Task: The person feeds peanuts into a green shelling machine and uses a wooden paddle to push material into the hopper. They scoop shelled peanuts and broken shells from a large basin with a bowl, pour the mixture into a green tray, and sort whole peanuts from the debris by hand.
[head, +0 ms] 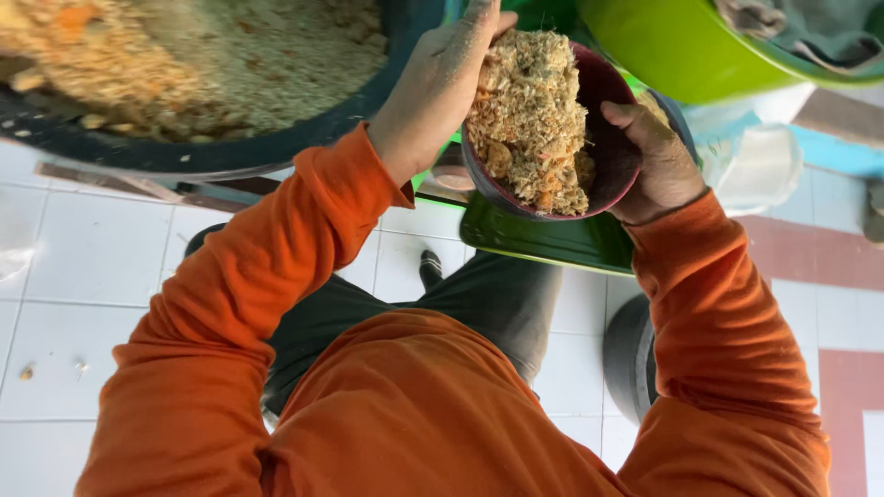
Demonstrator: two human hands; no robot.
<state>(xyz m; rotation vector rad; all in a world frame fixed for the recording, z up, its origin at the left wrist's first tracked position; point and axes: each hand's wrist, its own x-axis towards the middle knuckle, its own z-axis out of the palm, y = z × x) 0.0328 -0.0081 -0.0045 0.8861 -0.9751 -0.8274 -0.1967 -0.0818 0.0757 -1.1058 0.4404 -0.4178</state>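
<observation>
View from above, looking down a person's own chest and orange long sleeves onto a white tiled floor. Top left: a big dark round tub, filled w/ a pale yellow-orange crumbly mix. Top right: part of a bright green basin w/ grey cloth in it. Below the hands, a dark green tray or lid edge, sort unclear as most of it is hidden.

Centre top: a small dark red bowl, tilted toward the camera and heaped w/ the same coarse mix, held above the green edge and just right of the tub rim. Right hand wraps the bowl's right side, thumb over the rim, fingers curled behind it. Left hand, dusted w/ crumbs, lies nearly flat against the heap's left side, fingers straight and together, gripping nothing.
</observation>
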